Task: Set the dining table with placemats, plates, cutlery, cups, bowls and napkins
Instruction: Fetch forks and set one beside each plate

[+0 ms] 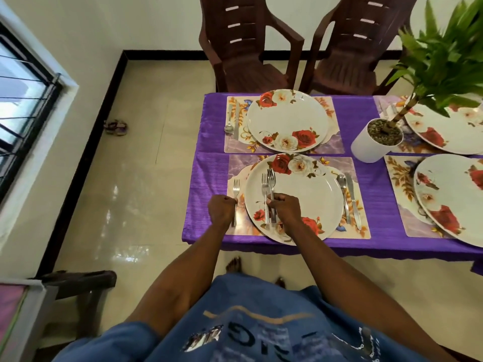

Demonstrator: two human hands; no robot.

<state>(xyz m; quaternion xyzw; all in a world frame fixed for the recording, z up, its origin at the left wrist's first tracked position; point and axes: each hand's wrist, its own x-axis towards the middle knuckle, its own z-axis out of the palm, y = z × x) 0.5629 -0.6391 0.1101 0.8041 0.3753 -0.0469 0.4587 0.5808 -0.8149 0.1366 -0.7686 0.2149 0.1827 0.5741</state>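
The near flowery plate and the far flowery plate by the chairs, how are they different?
The near round white rose-patterned plate has two forks held over it by the right hand; the far round white rose-patterned plate is bare. The near plate's spoon and knife lie on its right, the far plate's on its left. Both sit on flowery placemats.

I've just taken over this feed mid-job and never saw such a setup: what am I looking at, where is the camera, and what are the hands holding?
There is no machine: a person wears one wide-angle camera on the head, looking down at their own arms. The left hand grips a fork on the placemat, left of the near floral plate. The right hand holds two forks over that plate. A spoon and knife lie to the plate's right. The purple tablecloth also carries three more plates on mats and a potted plant.
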